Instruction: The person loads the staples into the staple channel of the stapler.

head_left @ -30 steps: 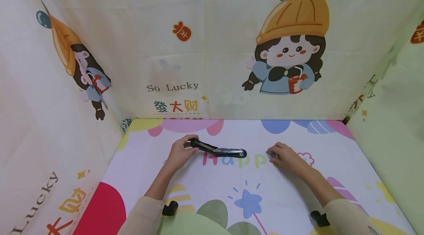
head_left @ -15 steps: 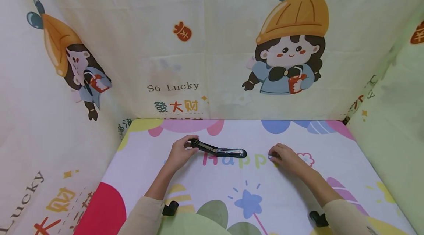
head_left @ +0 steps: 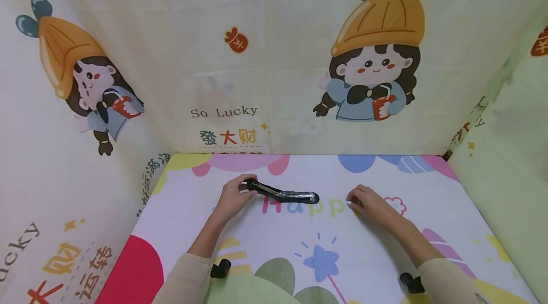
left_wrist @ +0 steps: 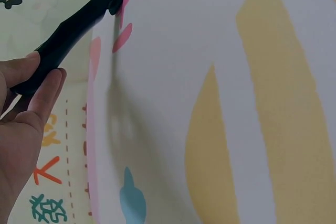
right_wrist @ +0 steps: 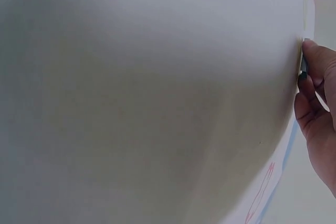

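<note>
A black stapler (head_left: 298, 197) lies folded open on the table, its metal channel facing up. My left hand (head_left: 232, 198) grips the raised end of it between thumb and fingers; in the left wrist view that black arm (left_wrist: 73, 32) slants up from the fingers. To the right of the stapler, apart from it, my right hand (head_left: 369, 204) pinches a small silvery piece low over the table. It looks like a short strip of staples (right_wrist: 304, 64) in the right wrist view, mostly covered by the fingertips.
The white table cover (head_left: 239, 232) carries printed letters and coloured shapes. Printed cloth walls (head_left: 295, 80) stand behind the table and at both sides. A black wrist camera (head_left: 220, 269) sits at the left cuff, another (head_left: 412, 283) at the right.
The small silvery piece has turned within my right fingertips and shows less now. My left hand and the stapler stay in place. The left cloth wall has shifted outward.
</note>
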A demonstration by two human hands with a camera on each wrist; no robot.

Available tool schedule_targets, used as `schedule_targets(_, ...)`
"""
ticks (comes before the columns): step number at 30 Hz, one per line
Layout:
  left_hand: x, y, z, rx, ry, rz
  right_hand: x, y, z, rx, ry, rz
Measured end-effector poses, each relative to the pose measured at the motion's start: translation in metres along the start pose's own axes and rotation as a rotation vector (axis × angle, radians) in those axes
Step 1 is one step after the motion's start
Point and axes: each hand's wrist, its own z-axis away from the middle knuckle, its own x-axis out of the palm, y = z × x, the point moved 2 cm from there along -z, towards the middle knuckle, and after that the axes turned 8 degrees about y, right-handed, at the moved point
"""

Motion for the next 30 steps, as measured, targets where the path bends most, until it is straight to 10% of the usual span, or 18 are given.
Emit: schedule_targets(30,0.0,-0.001,-0.004,0.003,-0.014,0.002,0.018,-0.047,-0.054,-0.1,-0.005,-0.059)
